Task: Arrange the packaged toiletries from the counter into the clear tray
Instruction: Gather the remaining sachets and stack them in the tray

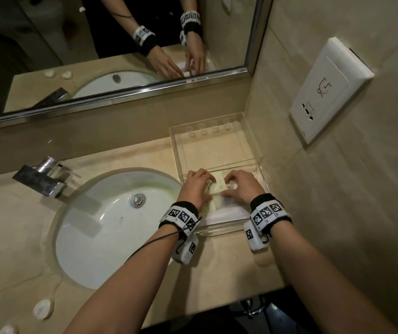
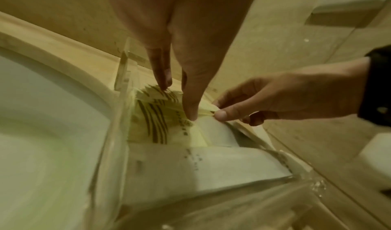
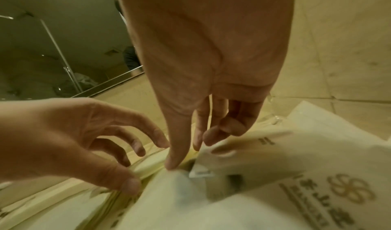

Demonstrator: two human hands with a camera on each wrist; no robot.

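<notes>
A clear tray [image 1: 217, 124] stands on the counter to the right of the sink. Both my hands are inside it, over flat paper packets [image 1: 219, 186]. My left hand [image 1: 195, 186] presses its thumb and fingertips on a yellow packet with brown stripes [image 2: 154, 116]. My right hand [image 1: 238, 186] pinches the corner of a cream packet [image 2: 208, 109] between thumb and forefinger. A white printed packet [image 2: 211, 163] lies in the tray's front part, and one with a gold logo [image 3: 317, 191] lies under my right wrist. The tray's back part [image 1: 210, 150] holds nothing.
The white sink [image 1: 111, 225] and chrome faucet [image 1: 41, 179] lie to the left. Two small round white items [image 1: 43, 308] sit near the counter's front left edge. A mirror [image 1: 120, 44] runs along the back, and a socket plate [image 1: 325, 92] is on the right wall.
</notes>
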